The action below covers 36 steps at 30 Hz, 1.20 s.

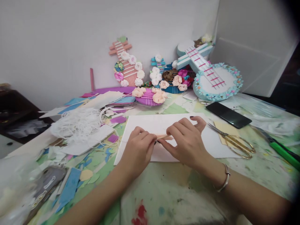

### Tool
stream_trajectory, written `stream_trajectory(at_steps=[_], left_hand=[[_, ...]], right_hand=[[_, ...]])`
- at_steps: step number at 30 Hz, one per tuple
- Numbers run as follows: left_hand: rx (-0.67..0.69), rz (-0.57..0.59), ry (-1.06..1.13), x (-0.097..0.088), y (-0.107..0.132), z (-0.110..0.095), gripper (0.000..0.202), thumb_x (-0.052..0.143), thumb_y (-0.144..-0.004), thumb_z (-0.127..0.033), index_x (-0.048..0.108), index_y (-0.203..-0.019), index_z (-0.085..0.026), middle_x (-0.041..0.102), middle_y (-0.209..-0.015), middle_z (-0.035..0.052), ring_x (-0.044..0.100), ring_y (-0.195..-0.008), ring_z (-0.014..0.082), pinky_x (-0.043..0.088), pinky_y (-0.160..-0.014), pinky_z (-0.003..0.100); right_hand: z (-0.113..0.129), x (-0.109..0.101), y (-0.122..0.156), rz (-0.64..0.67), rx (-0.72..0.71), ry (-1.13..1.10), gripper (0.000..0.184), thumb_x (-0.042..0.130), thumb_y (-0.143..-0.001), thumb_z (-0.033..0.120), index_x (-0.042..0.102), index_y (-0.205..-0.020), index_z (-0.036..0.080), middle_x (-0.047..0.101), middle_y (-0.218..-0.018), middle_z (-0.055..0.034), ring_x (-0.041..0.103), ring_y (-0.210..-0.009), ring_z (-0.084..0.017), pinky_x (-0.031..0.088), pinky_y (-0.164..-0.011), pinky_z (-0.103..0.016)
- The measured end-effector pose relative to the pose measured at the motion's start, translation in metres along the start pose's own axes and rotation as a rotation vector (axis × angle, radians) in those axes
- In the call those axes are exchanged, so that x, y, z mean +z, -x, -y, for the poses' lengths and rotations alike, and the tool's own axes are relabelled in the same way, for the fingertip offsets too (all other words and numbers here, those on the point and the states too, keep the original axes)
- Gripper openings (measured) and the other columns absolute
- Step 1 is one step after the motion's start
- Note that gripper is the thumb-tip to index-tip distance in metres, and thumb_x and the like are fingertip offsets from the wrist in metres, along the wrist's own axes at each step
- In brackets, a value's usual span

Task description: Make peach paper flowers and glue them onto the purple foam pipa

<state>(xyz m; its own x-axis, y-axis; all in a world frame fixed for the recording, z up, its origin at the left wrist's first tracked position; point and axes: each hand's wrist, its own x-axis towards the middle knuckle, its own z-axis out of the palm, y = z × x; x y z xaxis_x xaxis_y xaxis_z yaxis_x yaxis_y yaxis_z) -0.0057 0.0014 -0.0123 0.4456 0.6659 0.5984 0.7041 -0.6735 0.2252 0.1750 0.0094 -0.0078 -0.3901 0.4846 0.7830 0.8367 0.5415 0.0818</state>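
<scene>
Nearest to my remote viewpoint lies a stained, pale-green tabletop [150,190]. Above it, the person's left hand [138,148] and right hand [187,140] each pinch a thin peach-coloured strip [162,137], its material unclear to me; I judge that two closely spaced fingertip grips steady so slender a piece. The strip is held over a flat white rectangular sheet [215,150], probably serving as a clean working surface. Gold-handled metal scissors [225,135] lie just beside the right hand, apparently for easy reach. Farther off, I note a rounded purple instrument model [147,100] bearing peach flowers.
</scene>
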Motion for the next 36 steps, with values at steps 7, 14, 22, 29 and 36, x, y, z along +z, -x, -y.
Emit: stream_trajectory(at_steps=[7,14,22,29,36], left_hand=[[-0.282,0.001,0.204,-0.005,-0.005,0.014,0.009,0.057,-0.080,-0.016,0.066,-0.080,-0.018,0.068,-0.074,0.0027,0.058,-0.071,0.0178,0.044,-0.066,0.031],[-0.728,0.023,0.951,-0.002,-0.014,0.018,0.019,0.072,-0.067,-0.030,0.070,-0.079,-0.015,0.071,-0.073,0.0035,0.061,-0.067,0.0156,0.046,-0.065,0.026],[-0.759,0.058,1.103,0.006,-0.010,0.018,0.016,0.074,-0.064,-0.025,0.072,-0.077,-0.015,0.071,-0.073,0.0037,0.062,-0.068,0.0151,0.048,-0.068,0.026],[-0.762,0.075,1.122,0.016,-0.008,0.022,0.021,0.075,-0.063,-0.028,0.072,-0.078,-0.014,0.072,-0.075,0.0055,0.064,-0.069,0.0172,0.049,-0.070,0.029],[-0.777,0.057,1.178,0.023,-0.003,0.026,0.020,0.075,-0.064,-0.027,0.072,-0.079,-0.015,0.074,-0.079,0.0050,0.065,-0.072,0.0168,0.048,-0.075,0.029]], right_hand=[[-0.003,-0.006,-0.005,-0.087,0.087,-0.036,0.028,0.059,-0.082,0.035,0.056,-0.105,0.019,0.055,-0.119,-0.0141,0.046,-0.111,-0.031,0.022,-0.098,-0.052],[-0.012,0.007,-0.003,0.019,0.116,-0.235,0.032,0.054,-0.086,0.032,0.049,-0.114,0.017,0.053,-0.116,-0.0158,0.047,-0.110,-0.028,0.033,-0.090,-0.043],[-0.015,0.016,-0.004,0.203,0.202,-0.422,0.026,0.053,-0.088,0.033,0.052,-0.108,0.015,0.063,-0.099,-0.0088,0.053,-0.096,-0.022,0.036,-0.087,-0.039],[-0.024,0.034,0.003,0.437,0.528,-1.035,0.020,0.052,-0.086,0.041,0.050,-0.091,0.021,0.064,-0.074,0.0008,0.057,-0.066,-0.014,0.040,-0.059,-0.024],[-0.026,0.041,0.008,0.492,0.605,-1.211,0.035,0.055,-0.081,0.052,0.057,-0.093,0.019,0.057,-0.069,0.0014,0.051,-0.063,-0.013,0.038,-0.058,-0.023]])
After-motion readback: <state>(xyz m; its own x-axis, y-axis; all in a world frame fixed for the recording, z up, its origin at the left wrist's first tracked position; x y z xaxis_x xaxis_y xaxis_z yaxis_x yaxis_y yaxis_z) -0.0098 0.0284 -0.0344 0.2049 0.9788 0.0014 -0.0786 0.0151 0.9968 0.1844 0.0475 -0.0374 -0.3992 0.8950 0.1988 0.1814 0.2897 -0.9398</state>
